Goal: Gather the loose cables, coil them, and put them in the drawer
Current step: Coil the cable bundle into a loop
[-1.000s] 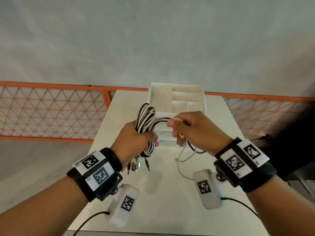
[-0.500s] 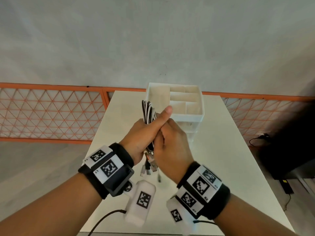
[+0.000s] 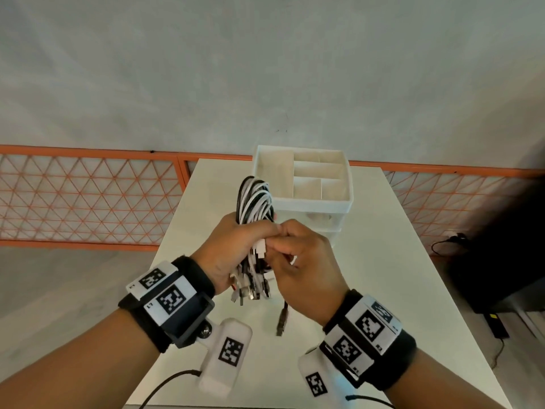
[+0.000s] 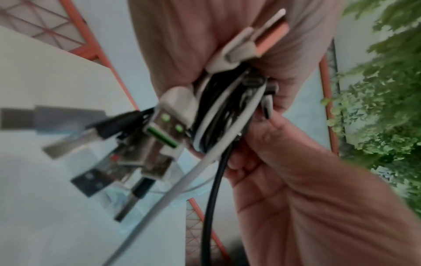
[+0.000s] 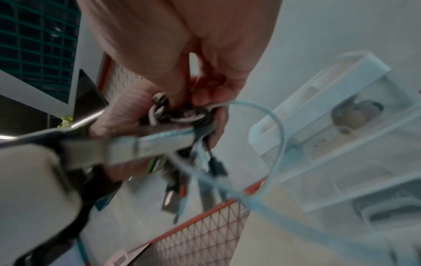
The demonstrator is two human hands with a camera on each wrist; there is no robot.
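Note:
My left hand (image 3: 236, 246) grips a bundle of black and white cables (image 3: 253, 202) upright above the white table (image 3: 368, 261); its loops stick up over my fist and several USB plugs (image 3: 250, 290) hang below. In the left wrist view the plugs (image 4: 159, 136) fan out under my curled fingers. My right hand (image 3: 298, 255) pinches a white cable end against the bundle, just right of my left fist. A black plug (image 3: 281, 323) dangles beneath it. The white drawer unit (image 3: 312, 202) stands behind the hands, its drawers translucent in the right wrist view (image 5: 341, 144).
An open organiser tray (image 3: 351, 187) with dividers tops the drawer unit. An orange mesh fence (image 3: 88, 196) runs behind the table. A black box (image 3: 498, 261) with cords sits on the floor to the right. Wrist cameras (image 3: 227, 355) hang under both forearms.
My right hand swung in from the right to the bundle, then slid a little right and down. The coil's loops now stand taller above my left fist, and a black plug hangs free.

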